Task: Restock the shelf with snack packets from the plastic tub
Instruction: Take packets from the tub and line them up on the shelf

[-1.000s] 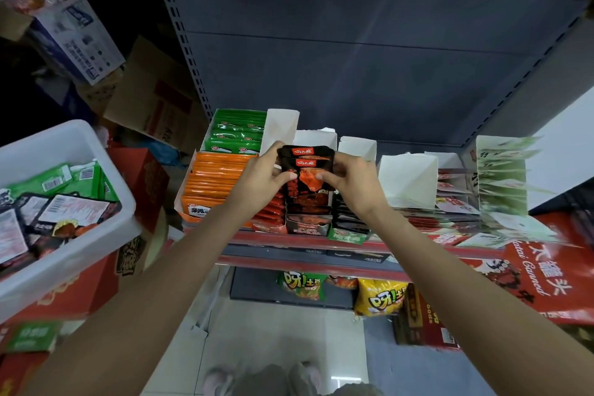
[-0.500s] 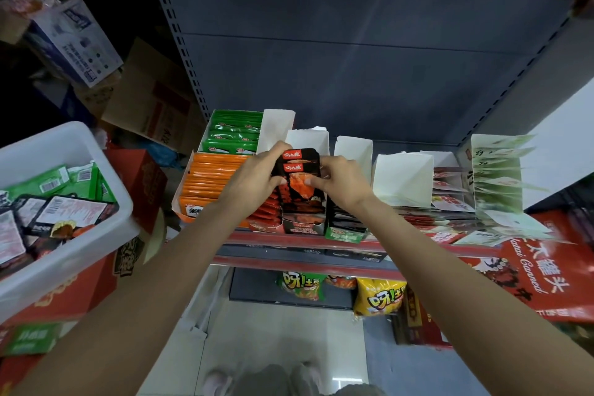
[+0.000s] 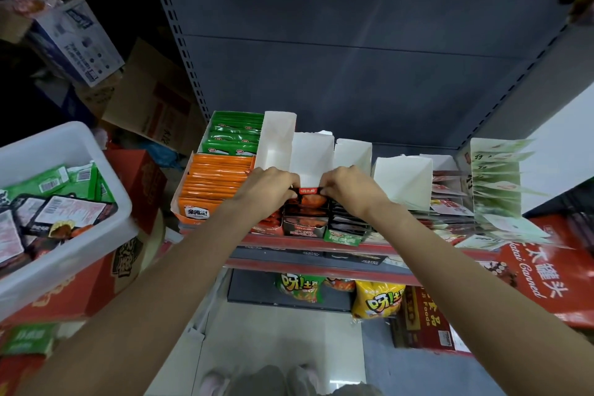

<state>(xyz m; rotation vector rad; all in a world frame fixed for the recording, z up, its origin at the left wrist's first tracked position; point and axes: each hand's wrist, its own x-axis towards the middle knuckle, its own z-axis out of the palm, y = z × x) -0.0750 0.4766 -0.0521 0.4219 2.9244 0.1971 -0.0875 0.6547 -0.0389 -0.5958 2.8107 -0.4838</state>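
Both hands, left hand (image 3: 268, 191) and right hand (image 3: 345, 190), pinch the top corners of 1 black-and-red foil snack packet (image 3: 308, 198), upright, long axis vertical, between them, half-seated in the open black cardboard display box (image 3: 305, 228) directly below.

A black-and-red snack packet (image 3: 308, 194) is standing upright in a display box on the shelf (image 3: 308, 249), just right of the orange packets (image 3: 213, 182) (its lower half is sinking among like packets). The white plastic tub (image 3: 74, 151), well left of the shelf, is holding green and black packets (image 3: 64, 212) lying loosely.
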